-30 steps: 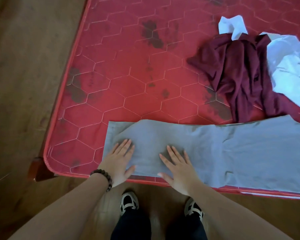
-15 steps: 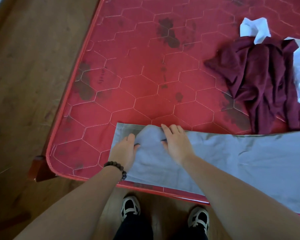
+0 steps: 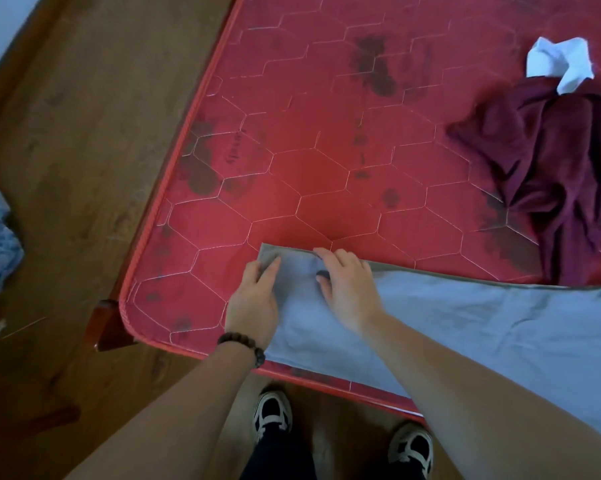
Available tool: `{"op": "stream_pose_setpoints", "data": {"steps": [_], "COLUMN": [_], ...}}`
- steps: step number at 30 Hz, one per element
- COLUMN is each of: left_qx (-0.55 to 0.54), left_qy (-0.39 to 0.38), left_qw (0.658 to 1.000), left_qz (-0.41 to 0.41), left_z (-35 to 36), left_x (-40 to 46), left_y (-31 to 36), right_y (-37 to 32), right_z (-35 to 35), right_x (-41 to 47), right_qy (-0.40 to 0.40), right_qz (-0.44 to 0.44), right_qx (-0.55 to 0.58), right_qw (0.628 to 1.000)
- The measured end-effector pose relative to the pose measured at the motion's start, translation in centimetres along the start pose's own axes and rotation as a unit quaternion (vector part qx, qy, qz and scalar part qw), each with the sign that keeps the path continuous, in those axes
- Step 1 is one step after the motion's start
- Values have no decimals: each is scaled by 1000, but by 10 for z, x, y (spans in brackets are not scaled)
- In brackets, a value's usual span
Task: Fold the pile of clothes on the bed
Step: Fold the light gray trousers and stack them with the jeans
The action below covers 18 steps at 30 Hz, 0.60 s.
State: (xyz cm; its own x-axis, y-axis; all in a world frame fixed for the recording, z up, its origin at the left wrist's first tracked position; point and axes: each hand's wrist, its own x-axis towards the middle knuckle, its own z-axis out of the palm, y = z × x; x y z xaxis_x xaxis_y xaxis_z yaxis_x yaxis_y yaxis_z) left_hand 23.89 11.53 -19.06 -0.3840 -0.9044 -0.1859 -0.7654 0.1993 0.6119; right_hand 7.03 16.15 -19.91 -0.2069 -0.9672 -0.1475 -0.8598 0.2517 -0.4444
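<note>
Both hands have slid up the grey garment [image 3: 465, 327], left hand [image 3: 254, 299] and right hand [image 3: 347, 289] fingers curled gripping its far edge

A grey garment [image 3: 448, 327] is spread flat along the near edge of the bed [image 3: 326, 150], running from near the bed's left corner off to the right of the view. Its left end is gripped at the far corner by the left hand [image 3: 254, 299] and the right hand [image 3: 347, 289], whose fingers are curled over the cloth's far edge. A crumpled maroon garment [image 3: 562, 174] is heaped further back on the right, with a white garment [image 3: 562, 60] bunched at its far side, touching it.
</note>
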Motion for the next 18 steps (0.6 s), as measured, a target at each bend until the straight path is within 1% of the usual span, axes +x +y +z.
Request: {"op": "stream_pose_setpoints", "data": {"steps": [1,3,5,7,9,10,12,14,16,17,18], "left_qx": [1,36,83,116,110,98,93,112,144,171,198], "left_qy": [12,25,14,-25,-59,-59,-48,-37,-2,14,15], "left_qw": [1000,999,996,993,991,992,994,993,989,985,979], "left_qz": [-7,19,30,-15,-54,-55,-39,-32,-22,7,53], "left_z": [0,0,2,6,9,10,13,18,22,25,28], "left_x": [0,-5,-9,-9,-5,-2,6,15,25,29,33], "left_y": [1,0,-5,-13,-17,-16,-9,2,13,18,22], "right_y": [-2,-6,-6,4,21,31,52,71,82,86,88], "right_z": [1,4,6,7,4,1,-4,-8,-12,-13,-14], "right_x": [0,-1,-5,-10,-16,-20,-27,-35,-38,-38,-37], "right_qy": [31,77,61,20,5,8,25,55,77,82,82], "right_qz": [-11,-21,-13,27,64,74,94,125,135,128,118], "right_qx": [-19,-55,-78,-100,-132,-147,-158,-143,-123,-120,-119], "right_qw": [999,995,995,994,989,986,983,980,980,981,983]}}
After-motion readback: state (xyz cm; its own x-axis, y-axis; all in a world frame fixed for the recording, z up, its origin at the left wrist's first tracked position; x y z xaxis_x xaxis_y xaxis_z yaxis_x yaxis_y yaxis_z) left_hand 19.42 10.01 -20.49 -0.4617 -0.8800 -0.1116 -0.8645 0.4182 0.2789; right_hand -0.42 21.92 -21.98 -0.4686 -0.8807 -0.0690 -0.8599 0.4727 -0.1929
